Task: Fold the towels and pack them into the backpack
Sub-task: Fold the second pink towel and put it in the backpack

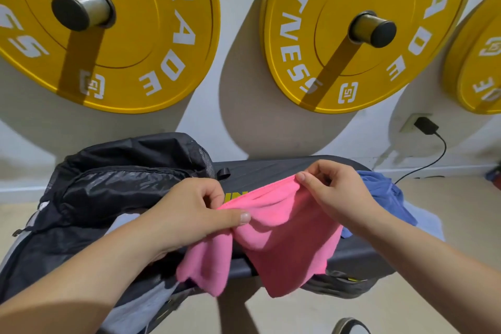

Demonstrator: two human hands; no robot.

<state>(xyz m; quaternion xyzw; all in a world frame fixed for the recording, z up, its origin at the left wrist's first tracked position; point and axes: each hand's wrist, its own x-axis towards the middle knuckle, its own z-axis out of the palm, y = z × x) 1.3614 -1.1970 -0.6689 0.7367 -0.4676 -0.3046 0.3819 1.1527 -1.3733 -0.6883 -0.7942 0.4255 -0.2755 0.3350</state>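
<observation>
A bright pink towel hangs between my two hands over the front edge of a dark bench. My left hand pinches its near left corner between thumb and fingers. My right hand pinches the far upper edge and holds it up. The lower part of the towel droops in two loose flaps below the bench edge. A black and grey backpack lies on the left end of the bench, just behind my left hand. A blue towel lies crumpled on the right end, partly hidden by my right wrist.
The dark padded bench stands against a white wall. Yellow weight plates hang on pegs above it. A black charger is plugged into a wall socket at right, its cable running down. A light cloth lies under the blue towel.
</observation>
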